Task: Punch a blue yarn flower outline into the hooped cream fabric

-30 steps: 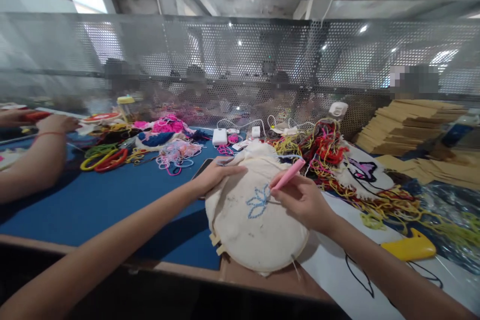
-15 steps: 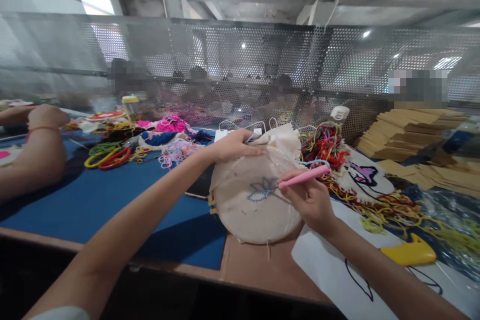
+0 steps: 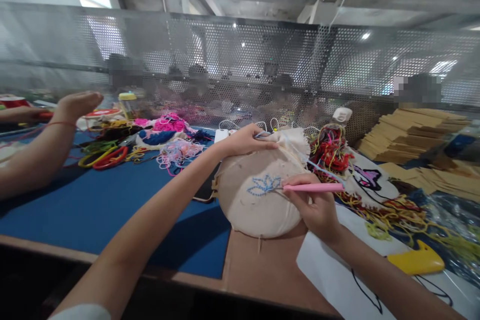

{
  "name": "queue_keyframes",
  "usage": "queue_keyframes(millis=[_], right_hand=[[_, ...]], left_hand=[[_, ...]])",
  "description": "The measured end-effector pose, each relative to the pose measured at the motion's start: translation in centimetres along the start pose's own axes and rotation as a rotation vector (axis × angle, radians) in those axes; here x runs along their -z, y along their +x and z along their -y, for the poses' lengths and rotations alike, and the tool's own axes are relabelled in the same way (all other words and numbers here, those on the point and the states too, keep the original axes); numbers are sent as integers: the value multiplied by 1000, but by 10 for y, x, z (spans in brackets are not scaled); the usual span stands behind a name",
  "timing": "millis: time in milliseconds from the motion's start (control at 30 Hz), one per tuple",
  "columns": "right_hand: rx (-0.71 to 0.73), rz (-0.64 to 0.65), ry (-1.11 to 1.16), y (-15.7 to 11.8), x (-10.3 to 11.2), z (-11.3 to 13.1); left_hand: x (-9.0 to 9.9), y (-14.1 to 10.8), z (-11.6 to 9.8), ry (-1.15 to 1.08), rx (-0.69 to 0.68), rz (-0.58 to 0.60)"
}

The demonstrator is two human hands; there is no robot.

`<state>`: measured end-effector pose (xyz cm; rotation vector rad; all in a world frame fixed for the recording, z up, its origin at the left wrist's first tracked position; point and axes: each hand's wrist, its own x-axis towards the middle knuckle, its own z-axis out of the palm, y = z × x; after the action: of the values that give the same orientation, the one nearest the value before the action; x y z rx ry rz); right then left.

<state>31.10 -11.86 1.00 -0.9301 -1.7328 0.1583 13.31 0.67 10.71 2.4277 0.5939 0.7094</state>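
Note:
A round embroidery hoop (image 3: pixel 258 217) with cream cloth stretched over it stands tilted in front of me. Blue stitches (image 3: pixel 264 185) trace a leaf-like or petal shape on the cloth. My left hand (image 3: pixel 250 141) is closed on the hoop's top edge, thumb on the cloth and the other fingers partly hidden behind it. In my right hand (image 3: pixel 317 207) is a pink punch needle (image 3: pixel 315 187), pinched near its tip, which points left at the stitches. Light blue yarn (image 3: pixel 324 169) runs from the pen-like handle's rear end toward the cloth's gathered top edge.
Tangled yarn (image 3: pixel 332 152) and a stitched cloth piece (image 3: pixel 369 180) lie to the right, near stacked brown cardboard (image 3: pixel 408 132). A yellow-handled tool (image 3: pixel 418 260) rests on white paper (image 3: pixel 322 260). Red-handled scissors (image 3: pixel 110 158) lie left, beyond which another person's arm (image 3: pixel 48 147) reaches in.
The pink punch needle has swung from slanting upward to nearly level, its yarn now straighter. The hoop has tilted slightly. The other person's hand at left has risen and moved right.

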Motion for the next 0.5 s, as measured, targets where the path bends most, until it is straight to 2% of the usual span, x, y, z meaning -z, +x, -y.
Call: queue_keyframes(millis=[200,500], right_hand=[[-12,-49,-2,0,0,1],[-11,21,2,-1,-3,-4]], left_hand=[[-2,-1,6,-2,-16,-23],[-3,-1,3,-18,-40,-41]])
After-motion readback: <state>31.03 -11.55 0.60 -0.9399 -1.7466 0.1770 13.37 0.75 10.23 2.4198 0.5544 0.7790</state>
